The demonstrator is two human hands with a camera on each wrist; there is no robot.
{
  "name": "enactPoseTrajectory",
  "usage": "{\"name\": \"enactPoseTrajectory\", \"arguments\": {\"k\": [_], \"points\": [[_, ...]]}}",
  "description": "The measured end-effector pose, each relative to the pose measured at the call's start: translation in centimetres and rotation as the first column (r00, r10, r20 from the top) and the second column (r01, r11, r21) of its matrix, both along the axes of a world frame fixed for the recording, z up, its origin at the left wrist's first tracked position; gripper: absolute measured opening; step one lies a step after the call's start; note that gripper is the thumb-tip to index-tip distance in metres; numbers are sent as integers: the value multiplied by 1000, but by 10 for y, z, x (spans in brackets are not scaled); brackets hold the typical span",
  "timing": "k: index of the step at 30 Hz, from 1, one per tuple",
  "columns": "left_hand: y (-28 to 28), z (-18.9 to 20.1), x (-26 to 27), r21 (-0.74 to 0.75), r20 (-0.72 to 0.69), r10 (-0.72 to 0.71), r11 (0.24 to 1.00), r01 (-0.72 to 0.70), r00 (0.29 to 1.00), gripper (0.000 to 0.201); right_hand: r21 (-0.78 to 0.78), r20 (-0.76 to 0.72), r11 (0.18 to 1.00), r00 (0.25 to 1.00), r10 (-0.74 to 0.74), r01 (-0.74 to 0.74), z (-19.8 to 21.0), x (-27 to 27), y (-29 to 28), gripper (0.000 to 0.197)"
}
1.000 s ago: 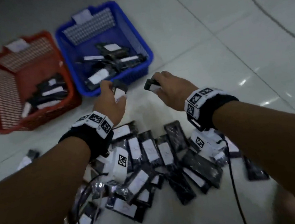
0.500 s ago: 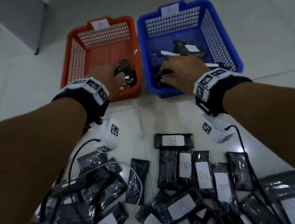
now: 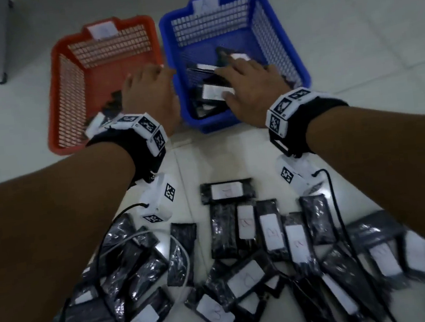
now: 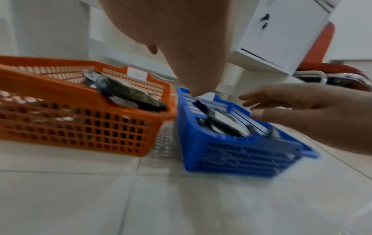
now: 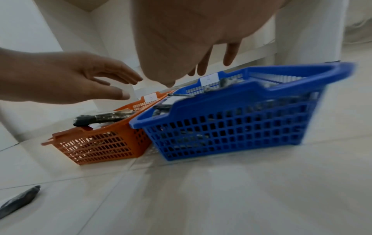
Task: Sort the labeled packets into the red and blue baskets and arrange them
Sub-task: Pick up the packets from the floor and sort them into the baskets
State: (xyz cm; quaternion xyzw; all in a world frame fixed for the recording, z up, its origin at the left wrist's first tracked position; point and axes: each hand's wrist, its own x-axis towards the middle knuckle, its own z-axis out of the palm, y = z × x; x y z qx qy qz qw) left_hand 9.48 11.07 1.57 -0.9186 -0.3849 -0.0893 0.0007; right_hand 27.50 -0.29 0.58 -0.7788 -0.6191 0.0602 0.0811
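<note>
On the tiled floor (image 3: 351, 39), two mesh baskets are standing side by side, nearly touching: one red basket (image 3: 67, 103) on the left and one blue basket (image 3: 286, 54) on the right. Each is wearing one white paper tag on its far rim; the blue one's tag (image 3: 205, 4) seems to be reading "A", the red one's tag (image 3: 101, 30) is too blurred to read. The left hand (image 3: 149, 88) is hovering over the red basket's right edge, fingers relaxed and spread, gripping nothing. The right hand (image 3: 247, 82) is hovering flat over the packets in the blue basket (image 3: 214, 91), fingers straight and apart. Black packets are lying in both baskets. Nearer the person, a pile of black packets (image 3: 254, 235) with white labels is covering the floor, well over a dozen; the handwritten letters are too smeared to read surely.
</note>
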Motion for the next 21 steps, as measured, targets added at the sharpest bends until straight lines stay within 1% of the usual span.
{"name": "enactPoseTrajectory", "arguments": {"k": [3,6,7,9,12,14,16,18,21], "points": [[-46,-7,34,-45,21,-212,976,213,977,46,-9,-21,995,995,-99,99,0,14,-61,51],[-108,-12,75,-111,-2,-387,916,384,922,51,-87,10,976,980,-200,200,-3,31,-137,52],[-125,-14,83,-133,-3,-420,899,416,907,52,-108,6,966,972,-234,233,-4,35,-156,51],[-172,-22,102,-195,3,-502,848,493,865,54,-161,-4,928,940,-342,337,-3,44,-207,51],[-239,-34,117,-297,42,-612,747,595,790,56,-263,-17,840,868,-496,475,-2,48,-278,49],[-275,-40,123,-357,39,-670,684,636,742,55,-327,-21,762,801,-598,560,-4,48,-318,47],[-300,-48,128,-424,-17,-694,657,624,719,55,-386,-26,681,730,-683,623,-7,46,-351,47],[-316,-58,133,-470,-89,-698,659,588,711,56,-441,-41,601,654,-756,667,-15,42,-375,47],[-325,-70,136,-486,-169,-699,672,559,695,59,-484,-46,504,555,-831,715,-31,34,-397,46]]}}
